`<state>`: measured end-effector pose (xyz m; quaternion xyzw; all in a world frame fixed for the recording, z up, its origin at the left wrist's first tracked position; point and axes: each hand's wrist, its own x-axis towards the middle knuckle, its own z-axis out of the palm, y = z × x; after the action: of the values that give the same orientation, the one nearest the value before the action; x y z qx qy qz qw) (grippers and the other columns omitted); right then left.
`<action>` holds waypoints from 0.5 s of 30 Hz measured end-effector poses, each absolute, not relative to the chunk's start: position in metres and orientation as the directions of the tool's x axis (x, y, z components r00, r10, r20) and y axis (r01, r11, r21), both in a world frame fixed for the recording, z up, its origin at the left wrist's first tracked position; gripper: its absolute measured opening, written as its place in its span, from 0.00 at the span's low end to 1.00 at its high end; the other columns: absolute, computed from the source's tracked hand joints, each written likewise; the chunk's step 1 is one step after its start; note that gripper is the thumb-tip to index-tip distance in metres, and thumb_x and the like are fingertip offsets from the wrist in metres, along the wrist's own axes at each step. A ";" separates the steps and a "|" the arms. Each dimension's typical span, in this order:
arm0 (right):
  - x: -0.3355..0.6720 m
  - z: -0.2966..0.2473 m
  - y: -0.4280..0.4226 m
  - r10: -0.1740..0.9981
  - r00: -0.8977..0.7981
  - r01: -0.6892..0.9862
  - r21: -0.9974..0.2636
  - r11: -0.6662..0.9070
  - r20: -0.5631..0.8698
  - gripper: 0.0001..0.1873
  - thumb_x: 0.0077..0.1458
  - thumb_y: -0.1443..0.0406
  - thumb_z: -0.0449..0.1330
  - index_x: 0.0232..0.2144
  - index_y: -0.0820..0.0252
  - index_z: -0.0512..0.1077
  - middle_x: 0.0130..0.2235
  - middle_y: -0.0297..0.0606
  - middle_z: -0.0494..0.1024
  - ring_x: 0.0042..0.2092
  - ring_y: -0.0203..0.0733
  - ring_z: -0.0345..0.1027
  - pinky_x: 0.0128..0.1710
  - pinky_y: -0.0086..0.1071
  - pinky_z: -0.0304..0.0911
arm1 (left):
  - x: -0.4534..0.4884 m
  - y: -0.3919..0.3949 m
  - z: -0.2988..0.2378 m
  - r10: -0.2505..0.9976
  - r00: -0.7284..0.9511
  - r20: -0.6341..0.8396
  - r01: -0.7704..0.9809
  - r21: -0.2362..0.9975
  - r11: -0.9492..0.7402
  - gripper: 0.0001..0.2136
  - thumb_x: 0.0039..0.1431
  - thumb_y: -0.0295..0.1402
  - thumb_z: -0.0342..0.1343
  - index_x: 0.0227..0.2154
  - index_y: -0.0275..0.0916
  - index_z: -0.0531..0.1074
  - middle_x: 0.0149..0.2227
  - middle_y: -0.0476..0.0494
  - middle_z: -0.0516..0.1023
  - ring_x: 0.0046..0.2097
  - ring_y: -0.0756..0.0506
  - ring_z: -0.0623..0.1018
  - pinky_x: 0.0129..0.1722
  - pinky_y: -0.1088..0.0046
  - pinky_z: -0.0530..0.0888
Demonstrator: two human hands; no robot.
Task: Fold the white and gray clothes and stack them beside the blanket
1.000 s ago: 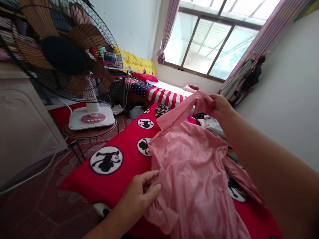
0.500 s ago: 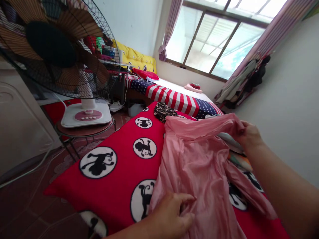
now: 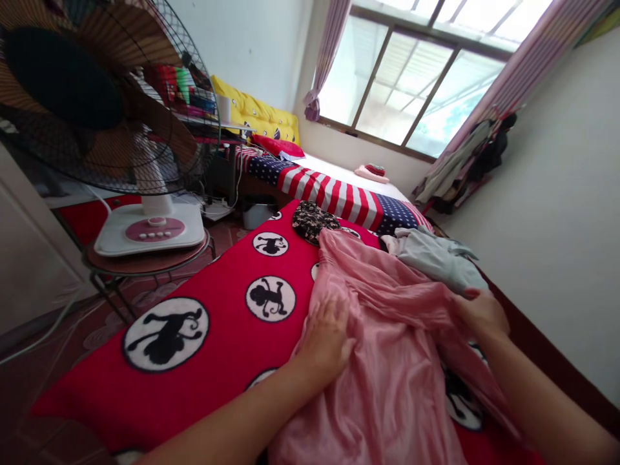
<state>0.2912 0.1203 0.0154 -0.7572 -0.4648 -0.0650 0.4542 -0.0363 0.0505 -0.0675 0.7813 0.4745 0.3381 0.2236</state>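
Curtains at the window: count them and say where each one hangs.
2: the left curtain is gathered and tied at the left edge of the window; the right curtain hangs along its right edge.

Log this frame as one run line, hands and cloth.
left hand: flat on pink satiny garment | right hand: at its edge, near grey garment | under: red monkey-print blanket

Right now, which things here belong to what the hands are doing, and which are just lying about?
In use: pink garment, left hand, right hand.
Lying about: grey garment, dark patterned cloth, stand fan, stars-and-stripes bedspread.
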 end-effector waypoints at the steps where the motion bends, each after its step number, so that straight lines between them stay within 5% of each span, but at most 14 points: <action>1: 0.285 0.014 0.121 0.639 0.502 0.834 -0.523 -0.177 0.583 0.09 0.33 0.64 0.63 0.22 0.49 0.68 0.30 0.49 0.72 0.40 0.64 0.70 0.38 0.56 0.61 | -0.032 0.052 -0.076 0.888 0.356 0.292 0.613 0.644 -0.457 0.35 0.54 0.34 0.57 0.64 0.35 0.53 0.66 0.30 0.52 0.66 0.33 0.52 0.63 0.50 0.53; 4: 0.247 0.008 0.137 0.721 0.210 0.967 -0.250 -0.052 0.661 0.12 0.42 0.61 0.55 0.33 0.52 0.71 0.38 0.48 0.73 0.41 0.58 0.70 0.42 0.52 0.63 | -0.023 0.048 -0.097 0.866 0.421 0.269 0.616 0.616 -0.491 0.33 0.55 0.39 0.57 0.63 0.43 0.56 0.67 0.36 0.51 0.67 0.33 0.48 0.64 0.46 0.48; 7: 0.192 -0.008 0.167 0.824 0.039 0.940 -0.300 0.161 0.565 0.11 0.45 0.64 0.53 0.32 0.56 0.73 0.38 0.42 0.75 0.35 0.47 0.71 0.41 0.43 0.66 | -0.018 0.042 -0.107 0.865 0.420 0.273 0.615 0.616 -0.493 0.29 0.58 0.42 0.55 0.62 0.45 0.59 0.68 0.37 0.50 0.68 0.33 0.46 0.64 0.45 0.46; 10: 0.136 -0.027 0.202 0.863 -0.034 0.885 -0.386 0.261 0.504 0.17 0.44 0.66 0.55 0.39 0.59 0.72 0.42 0.43 0.76 0.42 0.47 0.71 0.44 0.39 0.66 | -0.018 0.041 -0.109 0.847 0.455 0.274 0.600 0.609 -0.519 0.28 0.59 0.40 0.53 0.62 0.42 0.58 0.67 0.35 0.50 0.68 0.33 0.47 0.64 0.45 0.46; 13: 0.095 -0.041 0.238 0.918 -0.019 0.890 -0.412 0.197 0.396 0.36 0.41 0.63 0.62 0.55 0.63 0.63 0.49 0.51 0.74 0.49 0.54 0.69 0.46 0.42 0.64 | -0.019 0.043 -0.108 0.836 0.485 0.256 0.592 0.607 -0.530 0.28 0.59 0.36 0.53 0.62 0.40 0.58 0.67 0.33 0.52 0.67 0.32 0.47 0.64 0.45 0.48; 15: 0.081 -0.044 0.261 0.953 0.051 0.914 -0.399 0.076 0.298 0.41 0.38 0.60 0.66 0.56 0.65 0.63 0.48 0.53 0.75 0.47 0.58 0.70 0.44 0.44 0.64 | -0.019 0.044 -0.108 0.831 0.501 0.242 0.586 0.612 -0.531 0.28 0.59 0.35 0.53 0.63 0.39 0.57 0.67 0.31 0.49 0.67 0.31 0.46 0.63 0.44 0.50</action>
<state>0.0815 0.2605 -0.0442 -0.6785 -0.6879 0.0389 0.2549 -0.0190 0.0444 -0.1078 0.8345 0.4245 0.2632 0.2328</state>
